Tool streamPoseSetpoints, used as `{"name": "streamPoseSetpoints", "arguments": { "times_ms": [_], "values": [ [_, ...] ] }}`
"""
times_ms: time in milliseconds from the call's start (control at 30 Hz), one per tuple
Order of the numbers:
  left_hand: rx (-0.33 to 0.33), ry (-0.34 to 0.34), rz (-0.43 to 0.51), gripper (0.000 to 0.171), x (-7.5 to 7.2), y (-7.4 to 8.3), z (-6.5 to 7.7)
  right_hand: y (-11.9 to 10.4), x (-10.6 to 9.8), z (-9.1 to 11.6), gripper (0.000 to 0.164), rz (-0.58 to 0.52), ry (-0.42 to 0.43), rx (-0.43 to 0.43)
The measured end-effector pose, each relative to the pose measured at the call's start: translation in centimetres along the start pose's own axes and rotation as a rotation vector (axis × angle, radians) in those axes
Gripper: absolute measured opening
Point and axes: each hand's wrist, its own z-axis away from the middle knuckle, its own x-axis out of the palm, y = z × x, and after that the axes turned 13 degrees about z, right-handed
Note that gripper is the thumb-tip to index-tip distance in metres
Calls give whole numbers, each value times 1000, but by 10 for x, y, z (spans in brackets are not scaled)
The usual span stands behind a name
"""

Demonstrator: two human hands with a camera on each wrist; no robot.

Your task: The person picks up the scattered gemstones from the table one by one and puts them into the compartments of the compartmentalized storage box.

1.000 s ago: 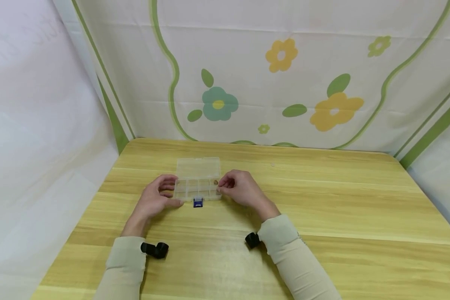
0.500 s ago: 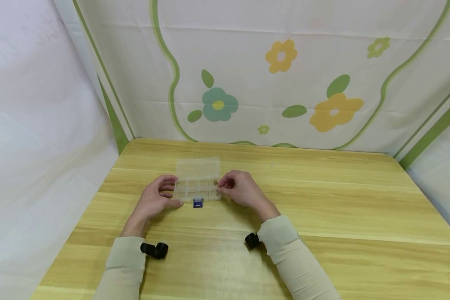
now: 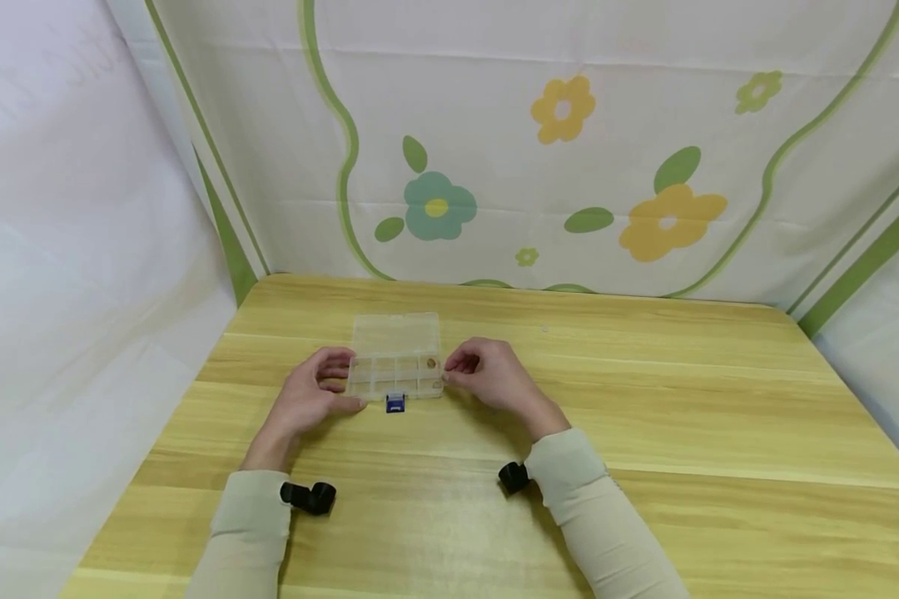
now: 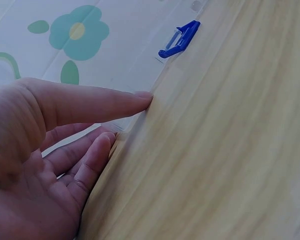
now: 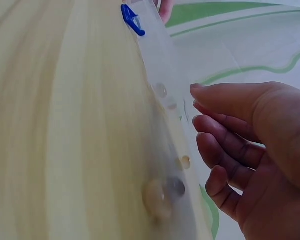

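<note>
A clear plastic compartment box lies on the table with its lid folded back. A small brown round piece sits in its back right compartment, and something small and clear shows in the front right one. My left hand holds the box's left end, thumb at the front corner and fingers along the side. Just off the right end is my right hand, its fingers loosely bent; in the right wrist view nothing shows between thumb and index finger.
In the right wrist view several clear round beads lie on the wooden table below my right hand. A blue latch juts from the box's front. One tiny clear piece lies farther back. A floral curtain stands behind the table.
My right hand has drawn back slightly to the right, from over the box's right compartments to beside its edge. The left hand and the box have stayed put.
</note>
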Motion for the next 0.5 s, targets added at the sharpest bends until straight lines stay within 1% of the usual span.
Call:
{"name": "streamPoseSetpoints", "arguments": {
  "times_ms": [267,500],
  "values": [
    [1,-3,23,82,-1,-1,0,11,-7,3,4,19,2,3],
    [0,-1,13,82,-1,-1,0,22,-11,6,5,25,0,19]
  ]
}}
